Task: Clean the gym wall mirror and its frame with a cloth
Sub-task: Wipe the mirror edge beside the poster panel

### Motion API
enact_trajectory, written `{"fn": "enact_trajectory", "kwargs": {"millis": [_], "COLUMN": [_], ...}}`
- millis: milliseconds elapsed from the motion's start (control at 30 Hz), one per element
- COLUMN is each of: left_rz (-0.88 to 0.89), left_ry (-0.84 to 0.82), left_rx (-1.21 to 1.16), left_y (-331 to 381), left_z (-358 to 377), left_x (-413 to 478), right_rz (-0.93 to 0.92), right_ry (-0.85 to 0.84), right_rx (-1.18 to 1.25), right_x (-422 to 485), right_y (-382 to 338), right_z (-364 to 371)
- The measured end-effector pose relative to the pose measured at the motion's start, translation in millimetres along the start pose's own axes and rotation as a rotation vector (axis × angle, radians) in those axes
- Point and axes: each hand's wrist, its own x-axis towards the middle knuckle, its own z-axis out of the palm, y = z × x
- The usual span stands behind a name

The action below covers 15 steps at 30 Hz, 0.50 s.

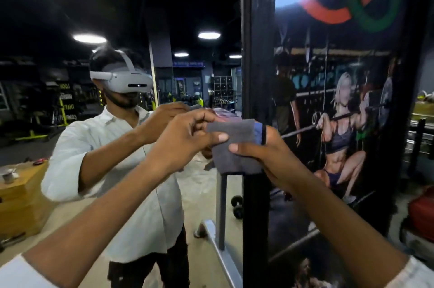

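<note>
Both hands hold the grey cloth (234,146) up in front of the person. The left hand (187,137) pinches its upper left edge, and the right hand (265,153) grips its right side with the thumb across the front. The cloth hangs over the mirror's (187,64) right edge, where the black frame (246,29) runs upright directly behind it. The right hand looks nearer the frame, with the glass spreading leftward. Whether cloth meets glass cannot be told.

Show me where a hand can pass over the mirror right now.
Free: mirror glass above the cloth, left of the black frame, and below it. Crowded mid-height, where left hand and right hand pinch the cloth.
</note>
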Motion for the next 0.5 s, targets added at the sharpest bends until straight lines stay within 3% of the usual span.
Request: {"fn": "enact_trajectory", "kwargs": {"millis": [167,300,500], "left_rz": [0.163,0.393,0.598], "left_ry": [0.063,0.219,0.274], "left_rx": [0.18,0.543,1.041], "left_y": [47.0,88.1,137.7], "left_z": [-29.0,-46.8,-70.1], "left_x": [60.1,107.4,176.9], "right_rz": [-0.057,-0.143,-0.322], "right_ry": [0.027,0.049,0.139], "right_rx": [0.045,0.014,-0.296], "right_x": [50.6,86.3,157.1], "right_y": [-54.9,-101.7,-162.0], "right_z": [-21.1,-30.8,-61.5]}}
